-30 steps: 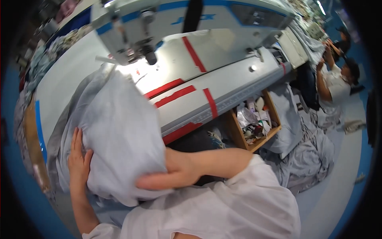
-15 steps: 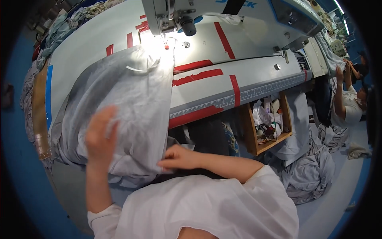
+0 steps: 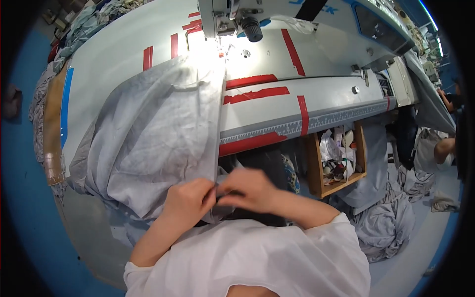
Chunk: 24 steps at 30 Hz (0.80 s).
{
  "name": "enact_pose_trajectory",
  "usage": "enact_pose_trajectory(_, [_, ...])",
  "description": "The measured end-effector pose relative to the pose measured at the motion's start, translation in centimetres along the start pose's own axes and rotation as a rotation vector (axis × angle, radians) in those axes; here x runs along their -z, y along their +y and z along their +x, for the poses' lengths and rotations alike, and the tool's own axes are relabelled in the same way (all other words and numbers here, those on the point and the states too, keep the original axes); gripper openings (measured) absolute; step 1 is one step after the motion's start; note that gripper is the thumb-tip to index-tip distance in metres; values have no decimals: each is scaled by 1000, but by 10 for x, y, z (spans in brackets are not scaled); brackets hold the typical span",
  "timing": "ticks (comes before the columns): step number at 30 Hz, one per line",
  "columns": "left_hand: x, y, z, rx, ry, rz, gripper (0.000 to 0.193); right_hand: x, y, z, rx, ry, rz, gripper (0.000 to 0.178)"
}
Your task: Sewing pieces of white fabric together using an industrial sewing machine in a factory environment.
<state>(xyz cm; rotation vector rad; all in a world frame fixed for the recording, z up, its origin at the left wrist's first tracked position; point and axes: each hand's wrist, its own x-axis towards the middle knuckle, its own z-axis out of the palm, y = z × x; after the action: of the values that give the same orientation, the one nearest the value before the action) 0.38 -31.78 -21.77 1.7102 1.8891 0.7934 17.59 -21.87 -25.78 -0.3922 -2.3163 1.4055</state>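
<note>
left hand [image 3: 189,200] has come in beside right hand [image 3: 250,189], putting both at one edge of the grey fabric [image 3: 148,121], spread toward eleven o'clock; left fingers pinched on it, right curled, hold indeterminable

The wide draped fabric [image 3: 153,123] is plain light grey, the flat surface [image 3: 114,52] white, the straight tape strips [image 3: 293,52] red.

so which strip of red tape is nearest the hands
The red strip along the table's front edge, below the ruler, is nearest the left hand and right hand. The other strips cross the ruler or lie beyond it.
</note>
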Motion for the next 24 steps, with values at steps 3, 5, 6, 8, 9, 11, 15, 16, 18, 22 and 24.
enact_pose_trajectory(3, [2, 6, 8, -209, -190, 81, 9, 43, 3, 30, 305, 383, -391, 20])
enact_pose_trajectory(5, [13, 12, 30, -246, -256, -91, 8, 52, 20, 37, 519, -108, -603, 24])
enact_pose_trajectory(6, [23, 11, 45, -291, -341, -241, 8, 45, 27, 39, 576, -160, -472, 25])
enact_pose_trajectory(8, [35, -1, 81, -244, -183, -219, 17, 38, 25, 35, 575, -148, -362, 21])
enact_pose_trajectory(9, [32, -8, 100, -302, 10, -94, 21, 36, 24, 34, 576, -180, -371, 21])
enact_pose_trajectory(11, [30, -25, 137, -448, 217, 133, 25, 39, 29, 34, 529, -78, -315, 17])
enact_pose_trajectory(15, [32, -65, 175, -462, 299, 302, 25, 44, 26, 37, 469, -96, -278, 17])
enact_pose_trajectory(16, [34, -71, 180, -448, 340, 293, 23, 48, 26, 40, 464, -105, -280, 17])
enact_pose_trajectory(18, [36, -77, 192, -428, 376, 273, 21, 56, 27, 44, 488, -83, -316, 17])
enact_pose_trajectory(22, [38, -86, 221, -359, 398, 211, 15, 76, 26, 57, 416, -124, -317, 13])
enact_pose_trajectory(24, [40, -90, 233, -323, 397, 167, 14, 85, 27, 64, 362, -129, -261, 11])
